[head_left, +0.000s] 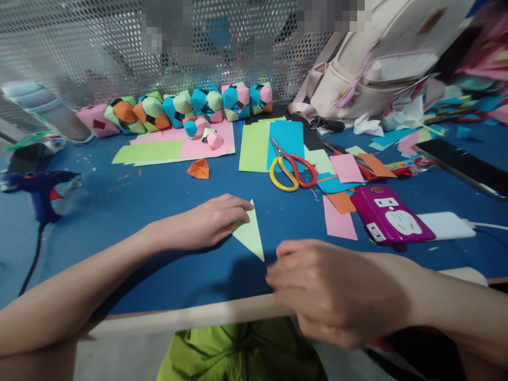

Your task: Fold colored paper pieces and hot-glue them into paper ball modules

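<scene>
A pale green paper [251, 235], folded into a triangle, lies on the blue table near its front edge. My left hand [214, 219] rests over the left side of this triangle, fingers together and closed down on its upper corner. Right of the paper's lower tip, and apart from it, my right hand [317, 286] hovers at the table edge. Its fingers are curled in and slightly blurred; what they hold, if anything, is hidden. A small folded orange paper piece [199, 169] sits just beyond my left hand.
Scissors [291, 166] lie on coloured sheets ahead. Several folded paper balls [178, 108] line the metal mesh. A blue glue gun [39, 190] stands left. To the right are a purple power socket [391, 214], loose paper squares [341, 217], a phone [464, 164] and a backpack [369, 69].
</scene>
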A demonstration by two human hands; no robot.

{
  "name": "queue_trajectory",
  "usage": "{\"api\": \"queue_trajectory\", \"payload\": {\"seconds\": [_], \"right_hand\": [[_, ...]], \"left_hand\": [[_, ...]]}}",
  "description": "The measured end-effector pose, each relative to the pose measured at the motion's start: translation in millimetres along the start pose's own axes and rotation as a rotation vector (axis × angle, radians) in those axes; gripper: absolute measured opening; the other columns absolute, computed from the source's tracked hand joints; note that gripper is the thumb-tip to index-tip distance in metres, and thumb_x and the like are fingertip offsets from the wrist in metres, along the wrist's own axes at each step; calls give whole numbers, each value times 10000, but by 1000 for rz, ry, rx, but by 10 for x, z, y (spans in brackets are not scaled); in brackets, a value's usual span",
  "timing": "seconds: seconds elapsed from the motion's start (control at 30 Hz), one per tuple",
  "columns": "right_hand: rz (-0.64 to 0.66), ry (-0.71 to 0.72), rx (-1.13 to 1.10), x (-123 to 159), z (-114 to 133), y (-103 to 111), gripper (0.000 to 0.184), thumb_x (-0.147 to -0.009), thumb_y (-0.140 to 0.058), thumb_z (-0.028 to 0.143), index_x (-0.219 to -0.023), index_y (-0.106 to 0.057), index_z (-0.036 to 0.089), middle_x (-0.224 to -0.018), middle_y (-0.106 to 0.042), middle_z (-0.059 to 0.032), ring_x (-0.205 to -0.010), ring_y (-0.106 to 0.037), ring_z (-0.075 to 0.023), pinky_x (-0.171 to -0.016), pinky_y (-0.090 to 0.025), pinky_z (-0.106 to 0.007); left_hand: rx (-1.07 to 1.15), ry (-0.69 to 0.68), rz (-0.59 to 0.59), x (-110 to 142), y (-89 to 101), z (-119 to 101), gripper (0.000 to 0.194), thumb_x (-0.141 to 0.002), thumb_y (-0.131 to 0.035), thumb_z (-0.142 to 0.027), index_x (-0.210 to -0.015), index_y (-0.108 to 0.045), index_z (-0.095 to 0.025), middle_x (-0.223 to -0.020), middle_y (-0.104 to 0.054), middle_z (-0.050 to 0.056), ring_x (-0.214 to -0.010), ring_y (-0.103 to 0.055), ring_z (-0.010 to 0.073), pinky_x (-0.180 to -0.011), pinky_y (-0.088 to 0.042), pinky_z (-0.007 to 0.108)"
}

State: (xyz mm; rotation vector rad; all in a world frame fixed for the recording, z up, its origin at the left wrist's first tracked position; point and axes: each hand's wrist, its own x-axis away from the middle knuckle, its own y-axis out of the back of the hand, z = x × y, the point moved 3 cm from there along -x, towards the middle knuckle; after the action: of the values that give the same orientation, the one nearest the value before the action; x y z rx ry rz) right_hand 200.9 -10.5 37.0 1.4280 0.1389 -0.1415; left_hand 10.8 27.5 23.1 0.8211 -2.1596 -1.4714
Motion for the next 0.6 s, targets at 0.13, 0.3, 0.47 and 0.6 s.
{"api": "queue_trajectory", "payload": {"seconds": [0.13,0.3,0.47,0.6], "right_hand": [[-172,10,-366,-45,-143,25,242,-784,-431,58,-734,-636,177,-629,-668,-1,-603,-585,-112,-658,-432,-259],[-483,-372,-116,-54,-496,-73,227,-880,-442,123,-814,-657,152,-773,-715,-59,-738,-628,-155,-734,-439,-303],[-345,-298,58,-97,-487,-225,243,-909,-465,210,-780,-655,132,-829,-701,-87,-852,-626,-196,-786,-425,-343],[-310,-274,213,-120,-394,-291,272,-926,-439,202,-767,-645,121,-808,-689,-98,-837,-613,-207,-785,-412,-369]], "left_hand": [[12,-7,-29,-3,0,13,238,-900,-410,-142,-1031,-609,-157,-1254,-576,135,-1174,-500,225,-968,-433,379],[24,21,-134,-25,-46,9,175,-888,-443,-169,-928,-613,-155,-1147,-610,126,-1081,-535,208,-920,-453,359],[-135,16,-203,-25,-152,-9,183,-897,-478,-280,-902,-597,-140,-1176,-608,164,-1085,-550,254,-897,-454,411],[-296,-53,-176,-16,-201,-40,219,-925,-428,-261,-971,-597,-129,-1270,-596,162,-1206,-515,284,-904,-454,417]]}}
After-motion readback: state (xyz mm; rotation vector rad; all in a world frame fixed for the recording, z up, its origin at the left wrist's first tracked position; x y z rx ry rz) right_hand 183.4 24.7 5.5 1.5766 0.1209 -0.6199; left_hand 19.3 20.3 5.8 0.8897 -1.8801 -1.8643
